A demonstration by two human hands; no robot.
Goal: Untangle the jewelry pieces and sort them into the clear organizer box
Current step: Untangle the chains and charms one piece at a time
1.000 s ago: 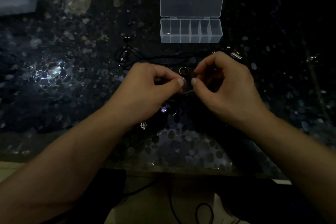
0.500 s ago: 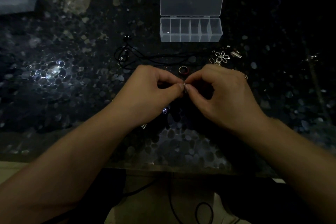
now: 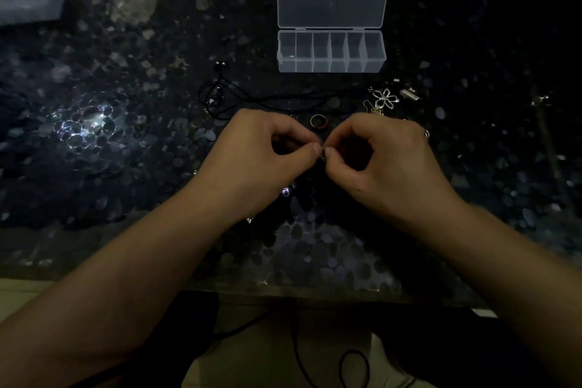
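Dark pebbled table (image 3: 94, 167): near edge runs just under the forearms, bare surface far left & right. Clear organizer box (image 3: 331, 52) sits beyond the hands, lid flipped back, long axis left-right, six compartments. Left hand (image 3: 261, 164) & right hand (image 3: 381, 164) meet fingertip to fingertip, both curled, pinching a tiny jewelry piece (image 3: 322, 149) between thumbs & forefingers; too small to tell which way it points. Ring (image 3: 318, 121) just beyond, flower pendant (image 3: 385, 98) right.

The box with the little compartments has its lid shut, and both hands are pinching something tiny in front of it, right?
Not quite. The head view shows the clear organizer box with its lid open, flipped back behind the compartments. The rest holds: the left hand and right hand pinch something tiny between them.
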